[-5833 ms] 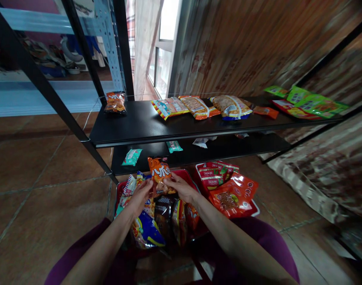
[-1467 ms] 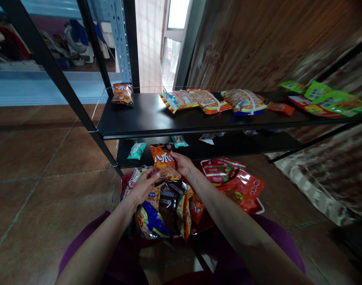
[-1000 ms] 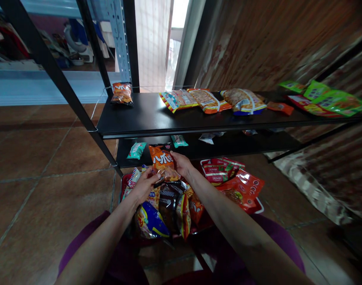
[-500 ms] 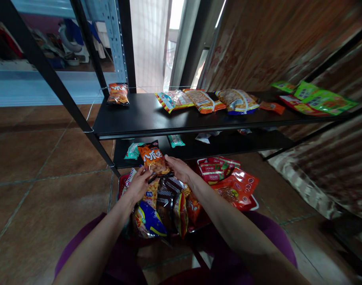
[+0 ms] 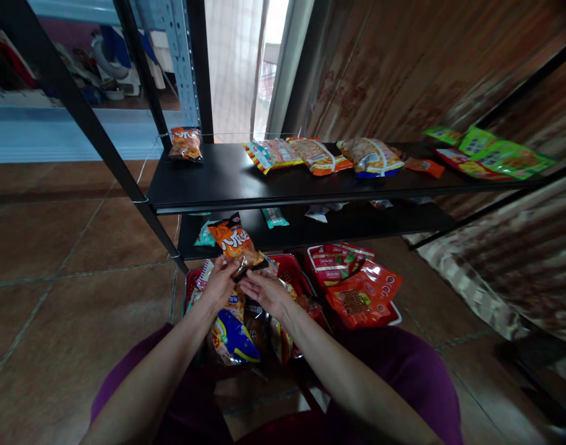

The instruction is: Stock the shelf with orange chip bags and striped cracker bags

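Evidently the orange packet (image 5: 235, 240) is held tilted over the far side of the red basket (image 5: 287, 266), its black top end overlapping the lower shelf (image 5: 347, 228) in this view. Being gripped only near the bottom, it could swing or slip into the basket if the pinch loosened, or knock the teal packet (image 5: 205, 235) behind its top (whether they touch cannot be told). The left hand (image 5: 220, 284) is closed on the lower left corner, thumb and fingers together; the right hand (image 5: 268, 292) has its fingers extended to the bottom edge, though whether they grip is unclear
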`<move>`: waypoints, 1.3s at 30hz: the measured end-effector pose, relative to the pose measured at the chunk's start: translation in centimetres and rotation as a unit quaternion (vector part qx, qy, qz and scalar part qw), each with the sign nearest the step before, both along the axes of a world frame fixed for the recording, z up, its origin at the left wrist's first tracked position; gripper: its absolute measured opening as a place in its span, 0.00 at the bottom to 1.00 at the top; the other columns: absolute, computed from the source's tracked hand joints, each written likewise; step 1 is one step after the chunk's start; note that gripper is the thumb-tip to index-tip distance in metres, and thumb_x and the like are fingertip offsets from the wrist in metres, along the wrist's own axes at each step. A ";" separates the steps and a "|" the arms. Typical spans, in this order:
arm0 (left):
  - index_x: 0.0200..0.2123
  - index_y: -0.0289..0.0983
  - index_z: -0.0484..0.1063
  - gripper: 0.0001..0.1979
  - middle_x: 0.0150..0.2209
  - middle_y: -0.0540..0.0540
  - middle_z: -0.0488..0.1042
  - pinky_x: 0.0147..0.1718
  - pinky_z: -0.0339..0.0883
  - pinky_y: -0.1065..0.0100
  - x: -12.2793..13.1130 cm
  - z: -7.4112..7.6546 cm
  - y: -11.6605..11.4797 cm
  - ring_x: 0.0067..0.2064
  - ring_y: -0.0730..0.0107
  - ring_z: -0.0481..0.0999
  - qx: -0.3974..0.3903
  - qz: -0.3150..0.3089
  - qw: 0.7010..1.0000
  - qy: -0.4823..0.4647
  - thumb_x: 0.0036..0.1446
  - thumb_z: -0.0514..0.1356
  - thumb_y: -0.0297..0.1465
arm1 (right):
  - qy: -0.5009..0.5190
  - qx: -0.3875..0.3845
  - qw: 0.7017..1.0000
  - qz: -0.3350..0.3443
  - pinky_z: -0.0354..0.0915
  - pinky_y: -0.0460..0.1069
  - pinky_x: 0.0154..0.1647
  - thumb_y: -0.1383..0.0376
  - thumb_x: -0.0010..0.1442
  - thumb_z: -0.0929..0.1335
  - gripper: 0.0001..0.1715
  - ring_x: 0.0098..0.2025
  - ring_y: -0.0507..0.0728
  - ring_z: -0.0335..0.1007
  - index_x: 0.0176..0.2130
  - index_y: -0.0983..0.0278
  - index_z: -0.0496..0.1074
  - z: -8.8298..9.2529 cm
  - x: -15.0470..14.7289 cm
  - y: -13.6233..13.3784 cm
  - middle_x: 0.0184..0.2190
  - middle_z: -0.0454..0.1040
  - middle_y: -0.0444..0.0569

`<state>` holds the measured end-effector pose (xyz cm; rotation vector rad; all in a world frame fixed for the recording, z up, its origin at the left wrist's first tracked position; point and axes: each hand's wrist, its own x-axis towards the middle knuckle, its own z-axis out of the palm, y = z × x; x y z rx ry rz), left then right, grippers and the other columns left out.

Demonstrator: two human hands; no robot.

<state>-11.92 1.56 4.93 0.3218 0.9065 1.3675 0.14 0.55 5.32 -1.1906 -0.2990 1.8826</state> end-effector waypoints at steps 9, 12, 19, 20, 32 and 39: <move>0.29 0.37 0.68 0.17 0.28 0.52 0.76 0.37 0.66 0.69 0.1 -0.8 -0.1 0.31 0.72 0.75 -0.043 0.022 0.999 -0.017 0.34 0.71 0.26 | -0.016 0.011 0.999 -0.031 0.72 0.47 0.32 0.71 0.34 0.78 0.18 0.22 0.50 0.72 0.21 0.64 0.66 -0.7 -0.7 -0.7 0.17 0.74 0.41; 0.28 0.35 0.70 0.14 0.27 0.50 0.76 0.38 0.66 0.68 0.0 -1.0 -0.1 0.33 0.68 0.76 -0.049 0.008 0.998 -0.031 0.37 0.70 0.27 | -0.027 0.048 0.998 -0.034 0.71 0.47 0.32 0.68 0.31 0.79 0.20 0.22 0.50 0.72 0.21 0.64 0.66 -0.8 -0.7 -1.2 0.17 0.74 0.41; 0.30 0.35 0.72 0.10 0.31 0.48 0.78 0.41 0.68 0.67 -0.3 -0.7 -0.4 0.37 0.67 0.77 -0.059 -0.006 0.997 -0.055 0.41 0.67 0.24 | -0.051 0.066 0.996 -0.041 0.71 0.48 0.33 0.63 0.29 0.80 0.22 0.23 0.51 0.72 0.22 0.65 0.68 -0.3 -1.0 -2.2 0.19 0.74 0.41; 0.30 0.35 0.71 0.10 0.30 0.49 0.78 0.40 0.68 0.67 -0.4 -0.6 -0.5 0.36 0.68 0.77 -0.060 -0.003 0.996 -0.060 0.41 0.67 0.24 | -0.058 0.066 0.995 -0.038 0.71 0.48 0.33 0.63 0.28 0.80 0.23 0.23 0.50 0.72 0.22 0.65 0.68 -0.2 -1.0 -2.3 0.19 0.74 0.40; 0.36 0.42 0.68 0.16 0.36 0.53 0.77 0.39 0.66 0.65 -0.9 1.2 -1.6 0.40 0.68 0.76 -0.056 -0.035 0.998 -0.020 0.42 0.67 0.26 | -0.080 0.070 0.990 -0.090 0.69 0.45 0.34 0.56 0.35 0.79 0.25 0.29 0.51 0.75 0.27 0.64 0.68 0.4 0.4 -2.2 0.24 0.77 0.45; 0.39 0.42 0.69 0.18 0.37 0.52 0.78 0.40 0.67 0.65 -1.0 0.9 -1.3 0.37 0.68 0.76 -0.049 -0.049 0.997 -0.027 0.42 0.64 0.26 | -0.076 0.094 0.986 -0.115 0.68 0.43 0.29 0.63 0.31 0.80 0.24 0.24 0.47 0.69 0.26 0.64 0.67 0.5 1.1 -1.4 0.21 0.71 0.37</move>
